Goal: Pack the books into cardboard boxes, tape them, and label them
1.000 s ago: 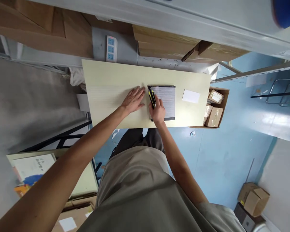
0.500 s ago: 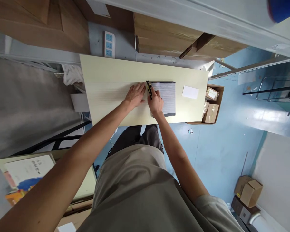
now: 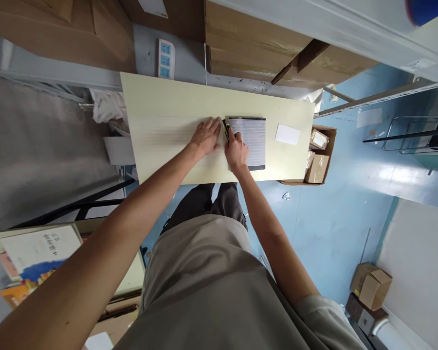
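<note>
My right hand (image 3: 237,151) is closed around a black-and-yellow utility knife (image 3: 226,127), which points away from me along the left side of a flat grey striped sheet or packet (image 3: 254,143). That packet has dark bands along its far and near edges and lies on the pale yellow table (image 3: 160,146). My left hand (image 3: 206,135) rests flat on the tabletop, fingers stretched out, just left of the knife. Whether the blade touches anything is too small to tell. A white card (image 3: 287,134) lies to the right of the packet.
Cardboard boxes (image 3: 255,43) and a white power strip (image 3: 166,59) stand behind the table. An open carton of smaller boxes (image 3: 318,167) sits at its right end. A metal shelf beam (image 3: 314,34) crosses above. Left of me is a low table with a printed book (image 3: 44,248).
The whole view has shifted slightly, so the table sits a little higher in the picture. Both hands keep nearly the same places, with the knife still in my right hand.
</note>
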Tool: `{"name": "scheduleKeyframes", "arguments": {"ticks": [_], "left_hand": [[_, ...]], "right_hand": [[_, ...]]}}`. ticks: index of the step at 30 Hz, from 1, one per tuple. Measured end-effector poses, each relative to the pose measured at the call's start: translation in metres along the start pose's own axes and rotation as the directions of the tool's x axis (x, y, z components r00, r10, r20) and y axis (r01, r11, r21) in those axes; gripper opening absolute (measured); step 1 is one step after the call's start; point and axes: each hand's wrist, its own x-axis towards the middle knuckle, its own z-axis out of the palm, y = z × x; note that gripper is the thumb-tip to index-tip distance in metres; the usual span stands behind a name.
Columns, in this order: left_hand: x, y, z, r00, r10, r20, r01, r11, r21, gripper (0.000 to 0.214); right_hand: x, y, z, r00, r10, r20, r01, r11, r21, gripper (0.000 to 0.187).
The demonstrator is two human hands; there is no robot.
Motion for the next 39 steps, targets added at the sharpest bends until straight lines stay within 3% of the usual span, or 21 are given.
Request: {"name": "scheduleKeyframes", "arguments": {"ticks": [19, 28, 31, 36, 39], "left_hand": [[0.000, 0.006, -0.003, 1.000, 0.011, -0.029, -0.011, 1.000, 0.014, 0.110], [0.009, -0.006, 0.009, 1.000, 0.008, -0.017, -0.007, 0.999, 0.046, 0.118], [0.013, -0.010, 0.011, 0.999, -0.002, 0.036, -0.001, 0.996, 0.085, 0.124], [0.016, -0.007, 0.008, 0.992, -0.048, 0.118, 0.026, 0.983, 0.182, 0.130], [0.017, -0.001, 0.006, 0.989, -0.080, 0.123, 0.051, 0.974, 0.221, 0.128]], "right_hand": [[-0.067, 0.007, 0.009, 0.996, 0.009, 0.084, -0.005, 0.999, -0.049, 0.067], [-0.109, 0.005, -0.014, 0.975, 0.016, 0.222, 0.017, 0.989, -0.146, 0.065], [-0.119, 0.002, -0.024, 0.962, 0.011, 0.273, 0.039, 0.983, -0.180, 0.060], [-0.130, -0.001, -0.042, 0.904, -0.007, 0.427, 0.097, 0.977, -0.189, 0.043], [-0.135, 0.004, -0.050, 0.912, -0.014, 0.410, 0.092, 0.981, -0.170, 0.040]]}}
